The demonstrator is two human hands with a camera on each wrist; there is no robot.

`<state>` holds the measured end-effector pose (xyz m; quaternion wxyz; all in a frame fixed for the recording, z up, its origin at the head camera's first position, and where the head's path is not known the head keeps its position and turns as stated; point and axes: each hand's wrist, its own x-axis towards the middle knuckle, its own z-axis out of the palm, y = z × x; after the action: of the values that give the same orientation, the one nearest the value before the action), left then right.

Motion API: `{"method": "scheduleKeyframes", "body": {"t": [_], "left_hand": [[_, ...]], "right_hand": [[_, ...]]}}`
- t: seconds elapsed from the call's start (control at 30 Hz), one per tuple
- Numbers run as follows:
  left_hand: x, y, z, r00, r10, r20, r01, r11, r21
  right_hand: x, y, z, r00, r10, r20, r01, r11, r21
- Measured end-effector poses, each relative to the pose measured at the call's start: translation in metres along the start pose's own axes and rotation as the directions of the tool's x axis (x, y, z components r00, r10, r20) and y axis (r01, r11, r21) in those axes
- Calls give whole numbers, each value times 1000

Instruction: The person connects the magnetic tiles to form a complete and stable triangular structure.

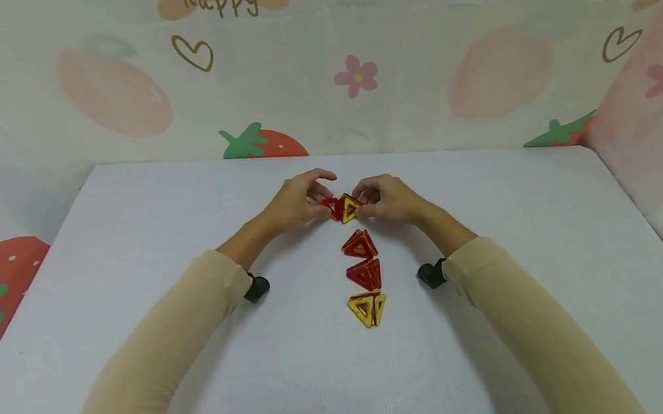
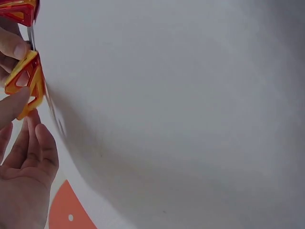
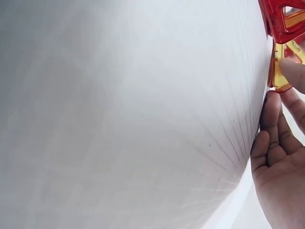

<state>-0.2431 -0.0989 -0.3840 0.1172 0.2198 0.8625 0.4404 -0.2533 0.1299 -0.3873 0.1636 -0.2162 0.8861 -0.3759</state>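
Observation:
Near the back of the table, both hands work on a small pyramid of red and yellow triangular magnetic tiles (image 1: 348, 208). My left hand (image 1: 298, 200) pinches its red left side, the thumb low and the index finger raised above. From the other side my right hand (image 1: 391, 198) grips the yellow part between thumb and curled fingers. In the left wrist view the left thumb lies on the pyramid's yellow and red tiles (image 2: 34, 88). In the right wrist view the right thumb presses a yellow tile (image 3: 280, 71), and a red tile piece (image 3: 281, 28) stands beside it.
Toward the front, in a line, stand a red pyramid (image 1: 360, 244), a second red pyramid (image 1: 364, 275) and a yellow pyramid (image 1: 361, 308). The white table (image 1: 204, 376) ends at a printed cloth backdrop (image 1: 398, 23). Dark wrist cameras (image 1: 257, 287) hang below both sleeves.

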Motion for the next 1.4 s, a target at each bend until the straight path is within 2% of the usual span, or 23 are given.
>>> {"method": "scheduleKeyframes", "body": {"t": [0.17,0.33,0.73,1.4], "left_hand": [[3,2,2,999,35,-8,-35,999,-19],[5,5,5,999,42,-16,-42,999,-9],[4,9,6,1000,13,-16,-14,999,-52],[7,6,9,1000,-1,2,1,998,-59]], "right_hand": [[0,-1,0,1000,-1,-2,1,1000,0],[0,0,0,1000,-18,-2,18,1000,10],[1,-2,0,1000,-17,1,17,1000,3],[0,-1,0,1000,-16,-4,16,1000,4]]}}
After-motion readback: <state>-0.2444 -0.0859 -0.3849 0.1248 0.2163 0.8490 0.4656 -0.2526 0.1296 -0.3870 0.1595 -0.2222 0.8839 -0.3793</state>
